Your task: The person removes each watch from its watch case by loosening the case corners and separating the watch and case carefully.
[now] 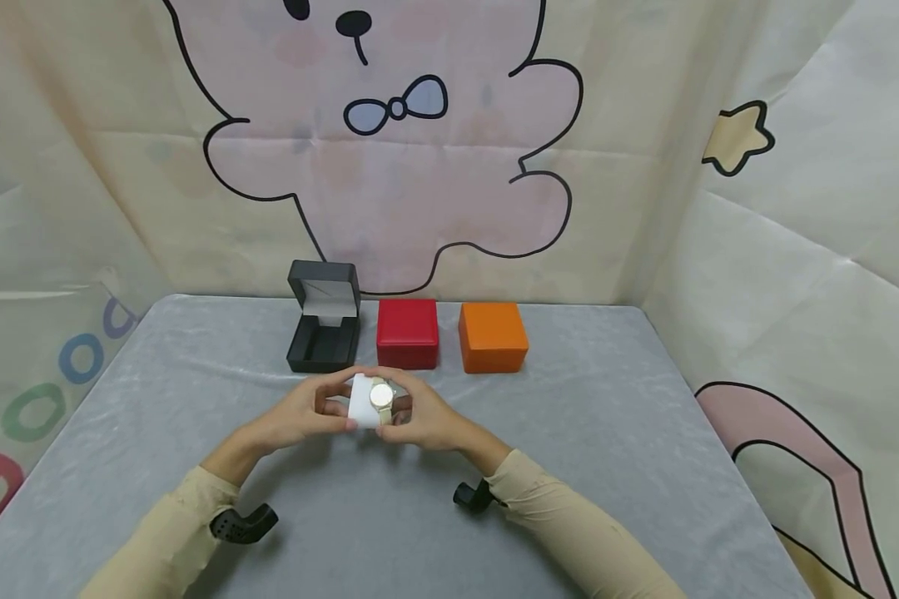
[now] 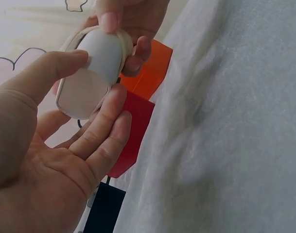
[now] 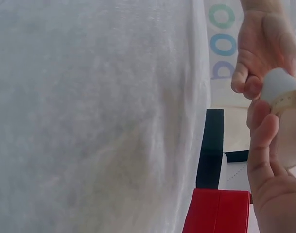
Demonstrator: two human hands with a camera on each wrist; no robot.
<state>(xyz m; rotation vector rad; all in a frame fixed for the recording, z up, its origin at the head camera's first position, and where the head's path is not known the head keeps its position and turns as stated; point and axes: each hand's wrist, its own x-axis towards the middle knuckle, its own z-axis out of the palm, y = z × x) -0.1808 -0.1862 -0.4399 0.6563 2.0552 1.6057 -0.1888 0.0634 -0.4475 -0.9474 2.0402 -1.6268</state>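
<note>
A wristwatch point(image 1: 381, 396) with a pale strap and round light dial is wrapped around a white watch cushion point(image 1: 361, 403). Both hands hold the cushion above the table, in front of the boxes. My left hand point(image 1: 300, 413) grips its left end between thumb and fingers; the left wrist view shows the thumb on the cushion's point(image 2: 101, 53) white side. From the other end, my right hand point(image 1: 429, 416) pinches the cushion by the strap. In the right wrist view the strap point(image 3: 287, 99) shows a row of small holes. The dial is hidden in both wrist views.
At the back left stands an open black watch box point(image 1: 322, 343), its lid raised and a grey lining inside. Beside it are a closed red box point(image 1: 408, 334) and a closed orange box point(image 1: 493, 338). A grey cloth point(image 1: 389, 532) covers the table; printed curtains point(image 1: 644, 166) surround it.
</note>
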